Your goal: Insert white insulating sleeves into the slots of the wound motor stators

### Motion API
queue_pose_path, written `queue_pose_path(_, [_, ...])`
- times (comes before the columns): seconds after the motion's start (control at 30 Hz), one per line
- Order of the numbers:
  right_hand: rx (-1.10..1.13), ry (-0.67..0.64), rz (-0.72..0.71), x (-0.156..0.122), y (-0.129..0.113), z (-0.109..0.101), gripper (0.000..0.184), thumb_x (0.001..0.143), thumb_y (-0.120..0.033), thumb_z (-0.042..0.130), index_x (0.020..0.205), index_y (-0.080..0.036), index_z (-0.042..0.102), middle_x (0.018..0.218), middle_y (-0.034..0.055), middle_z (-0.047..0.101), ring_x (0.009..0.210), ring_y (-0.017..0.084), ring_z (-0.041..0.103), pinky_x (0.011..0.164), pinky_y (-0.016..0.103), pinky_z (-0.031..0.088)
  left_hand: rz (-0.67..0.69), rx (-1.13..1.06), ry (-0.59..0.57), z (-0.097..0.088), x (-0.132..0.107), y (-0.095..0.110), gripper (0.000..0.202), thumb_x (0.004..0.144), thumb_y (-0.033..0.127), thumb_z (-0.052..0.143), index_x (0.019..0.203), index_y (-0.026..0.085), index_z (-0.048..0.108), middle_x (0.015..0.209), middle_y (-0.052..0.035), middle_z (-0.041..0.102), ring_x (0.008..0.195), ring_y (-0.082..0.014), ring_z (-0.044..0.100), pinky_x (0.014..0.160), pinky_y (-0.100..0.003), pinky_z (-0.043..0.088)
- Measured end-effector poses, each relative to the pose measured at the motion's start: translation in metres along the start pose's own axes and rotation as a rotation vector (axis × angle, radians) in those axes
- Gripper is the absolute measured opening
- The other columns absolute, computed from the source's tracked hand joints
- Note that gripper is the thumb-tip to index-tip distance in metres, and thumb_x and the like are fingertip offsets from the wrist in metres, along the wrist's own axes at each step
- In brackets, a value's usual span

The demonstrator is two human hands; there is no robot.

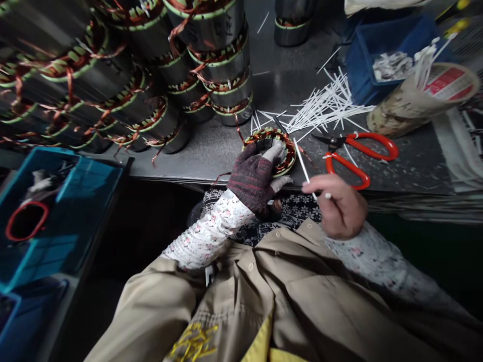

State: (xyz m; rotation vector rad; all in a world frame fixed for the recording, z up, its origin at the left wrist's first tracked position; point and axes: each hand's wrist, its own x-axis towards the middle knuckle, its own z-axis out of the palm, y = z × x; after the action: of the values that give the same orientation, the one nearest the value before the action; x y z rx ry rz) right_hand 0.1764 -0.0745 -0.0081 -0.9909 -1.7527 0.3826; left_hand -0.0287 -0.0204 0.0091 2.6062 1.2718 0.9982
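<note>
My left hand (254, 176), in a dark knitted glove with pale fingertip covers, grips the near-left side of a motor stator (290, 157) at the bench edge. Its fingers reach into the ring and the thumb lies outside. Copper windings and a pale green rim show around the stator, and part of it is hidden under the hand. Bare and closed, my right hand (341, 206) pinches a thin white tube (302, 163) just right of the stator. The tube tilts up toward the stator's right side; I cannot tell whether it touches.
Stacked stators (226, 65) fill the bench's left and back. Loose white tubes (324, 103) lie behind red-handled scissors (358, 151). A blue bin (358, 65) and a cardboard tube (392, 108) stand at right. A teal crate (75, 211) is at left.
</note>
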Motion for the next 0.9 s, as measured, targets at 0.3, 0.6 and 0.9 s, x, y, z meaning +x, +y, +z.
queue_pose_path(0.3, [-0.004,-0.11,-0.005,-0.004,-0.009,-0.015,0.017,0.089,-0.017,0.05,0.078,-0.025,0.06,0.071,0.0013,0.069,0.063,0.019,0.066,0.061,0.034,0.054,-0.037,-0.017,-0.002,0.004,0.001,-0.002,0.065,0.092,0.048,0.065,0.147,0.02,0.043,0.118,-0.0102,0.074,0.126,-0.028,0.065,0.122,-0.05,0.041])
queue_pose_path(0.6, [0.129,0.056,0.267,0.034,-0.002,0.021,0.02,0.093,-0.037,0.064,0.081,-0.022,0.068,0.066,-0.0003,0.069,0.048,0.012,0.055,0.046,0.026,0.045,-0.216,-0.486,0.099,0.011,0.0,0.006,0.031,0.103,0.039,0.05,0.13,0.027,0.059,0.134,-0.0064,0.066,0.121,-0.0183,0.068,0.105,-0.039,0.059])
queue_pose_path(0.9, [-0.13,-0.127,0.148,0.047,-0.003,0.011,0.022,0.091,-0.025,0.057,0.069,-0.022,0.06,0.065,0.0011,0.062,0.06,0.015,0.057,0.057,0.031,0.043,-0.134,-0.254,-0.02,0.001,0.004,0.003,0.021,0.102,0.034,0.054,0.116,0.03,0.069,0.121,-0.001,0.074,0.127,-0.0192,0.065,0.116,-0.048,0.053])
